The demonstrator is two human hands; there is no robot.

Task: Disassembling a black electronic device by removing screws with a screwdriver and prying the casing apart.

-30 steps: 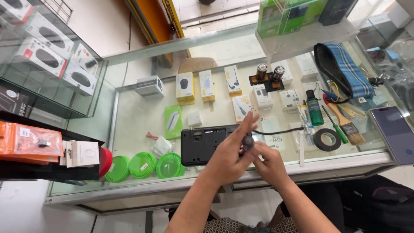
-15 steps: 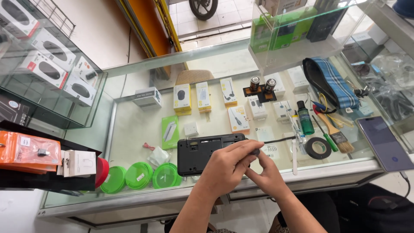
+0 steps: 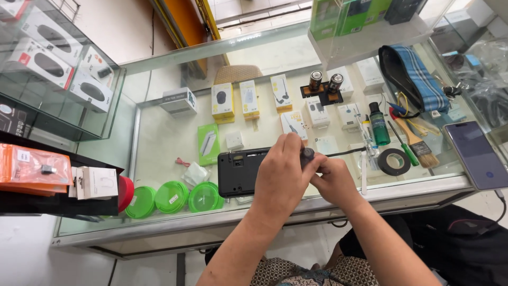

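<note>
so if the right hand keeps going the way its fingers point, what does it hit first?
The right hand points up-left at a small dark knob-like part, pinched with the left hand. Past that, probably the black box; depth unclear.

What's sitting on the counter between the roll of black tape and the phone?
In the head view, a paintbrush and a green-handled screwdriver lie between the tape roll and the phone.

Green round lids [image 3: 172, 197] sit in a row near my edge of the glass counter [image 3: 159, 137], with a red one [image 3: 125, 191] just beside them on the left. Off to my right lie a roll of black tape [image 3: 394, 161], a green bottle [image 3: 379, 125], a paintbrush [image 3: 418, 143] and a phone [image 3: 478, 154]. Two batteries [image 3: 325, 81] stand upright farther back, among small yellow and white boxes.
</note>
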